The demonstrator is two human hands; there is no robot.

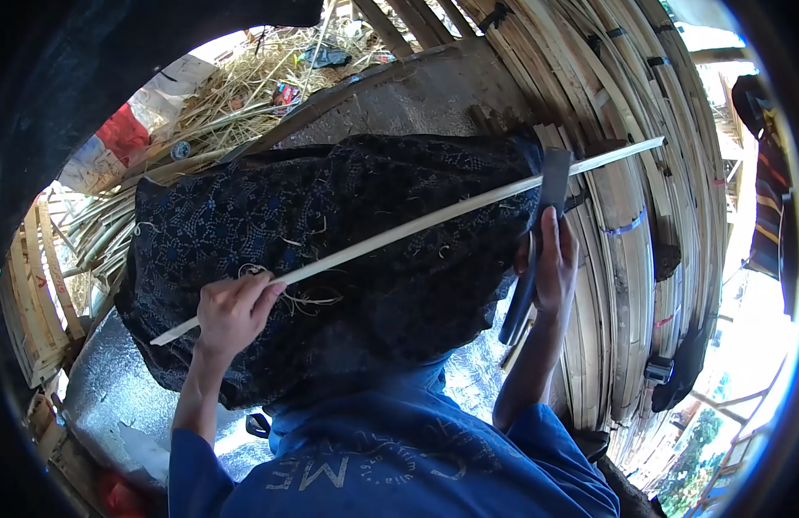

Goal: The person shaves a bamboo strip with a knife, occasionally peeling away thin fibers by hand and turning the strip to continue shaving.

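Observation:
A long pale bamboo strip (417, 223) lies slanted across my lap, its right end higher in the view. My left hand (234, 312) is closed around the strip near its lower left end. In my right hand (555, 263) is a knife (553, 181) with a broad grey blade and a long dark handle. The blade crosses the strip near its right end and appears to touch it. A dark patterned cloth (235, 216) covers my lap beneath the strip, with thin curled shavings (309, 300) on it.
Bundled bamboo slats (615, 328) stand in a curved stack along the right, tied with bands. Straw and loose scraps (235, 108) heap up at the back left. A grey panel (408, 95) lies behind the cloth. Wooden slats (41, 293) stand at the far left.

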